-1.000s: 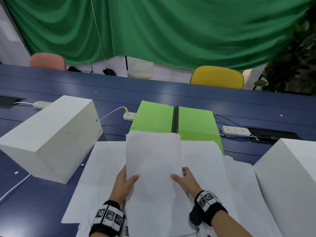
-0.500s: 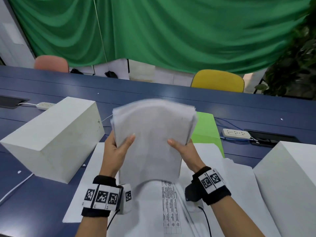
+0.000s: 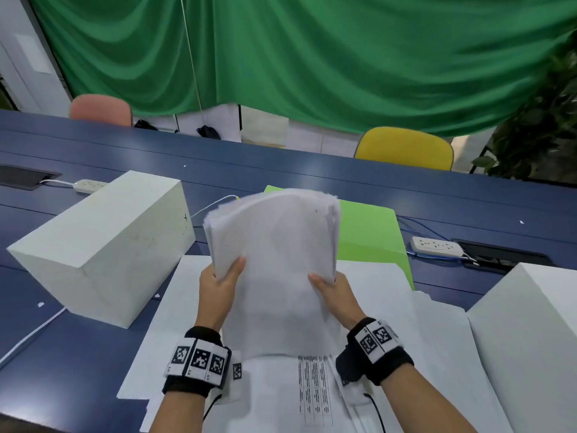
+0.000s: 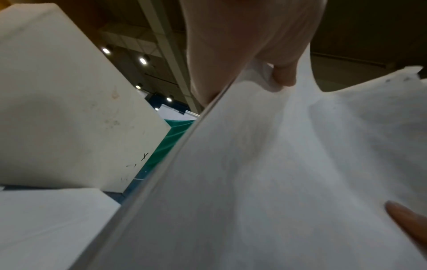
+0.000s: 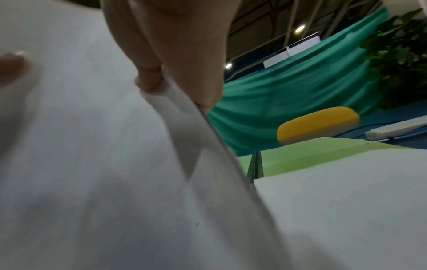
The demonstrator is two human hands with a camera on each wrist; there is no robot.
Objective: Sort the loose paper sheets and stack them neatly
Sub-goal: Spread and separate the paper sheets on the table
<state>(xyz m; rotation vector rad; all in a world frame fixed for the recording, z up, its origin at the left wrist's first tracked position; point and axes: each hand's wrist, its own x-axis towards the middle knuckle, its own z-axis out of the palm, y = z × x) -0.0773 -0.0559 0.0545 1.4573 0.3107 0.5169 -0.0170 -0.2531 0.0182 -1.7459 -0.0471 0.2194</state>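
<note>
Blue table [image 3: 281, 170] w/ loose sheets [image 3: 406, 323] left to gather — I've got one stack [image 3: 274, 260] upright, left hand [image 3: 218, 289] & right hand [image 3: 335, 292] pinching its edges, thumbs in front.

– How is the room around the work spot bounded?
– On the left a white block [image 3: 100, 245] is set close to the spread sheets [image 3: 406, 323]; on the right another white block [image 3: 530, 339] is placed against them.

– What is found ahead?
– A green folder [image 3: 368, 235] is laid beyond the sheets, with a power strip [image 3: 436, 246] and its blue cable to the right. Bare table [image 3: 62, 354] is seen at the near left, crossed by a white cable [image 3: 31, 335].
</note>
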